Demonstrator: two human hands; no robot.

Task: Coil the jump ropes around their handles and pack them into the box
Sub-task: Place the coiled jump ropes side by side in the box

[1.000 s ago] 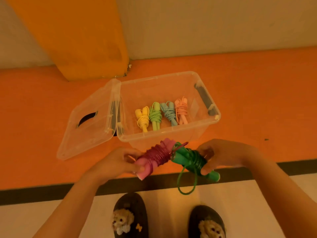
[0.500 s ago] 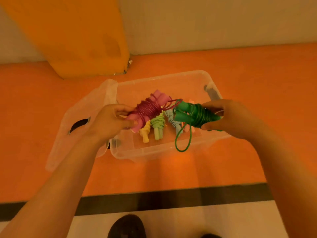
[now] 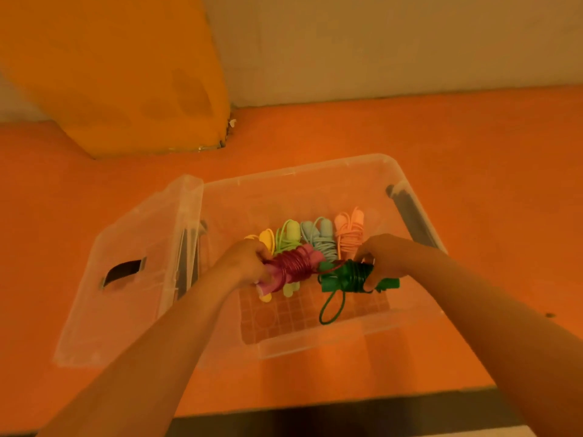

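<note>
A clear plastic box (image 3: 353, 340) stands open on the orange floor. Along its back lie coiled ropes: yellow (image 3: 267, 239), light green (image 3: 288, 234), light blue (image 3: 322, 239) and peach (image 3: 348, 230). My left hand (image 3: 244, 263) grips a pink-handled rope wound in dark red cord (image 3: 293, 267), held inside the box above the yellow and green ones. My right hand (image 3: 383, 258) grips a dark green coiled rope (image 3: 350, 277) beside it, and a loose green loop (image 3: 331, 307) hangs from it toward the box bottom.
The box's clear lid (image 3: 126, 272), with a dark handle slot, lies hinged open to the left. A yellow-orange pillar (image 3: 126, 74) rises at the back left against a pale wall. A dark floor stripe (image 3: 315, 417) runs along the near edge.
Both hands carried the pink and green bundles from in front of the box forward over its rim and then lower inside. The camera moved closer, so my slippers left the view.
</note>
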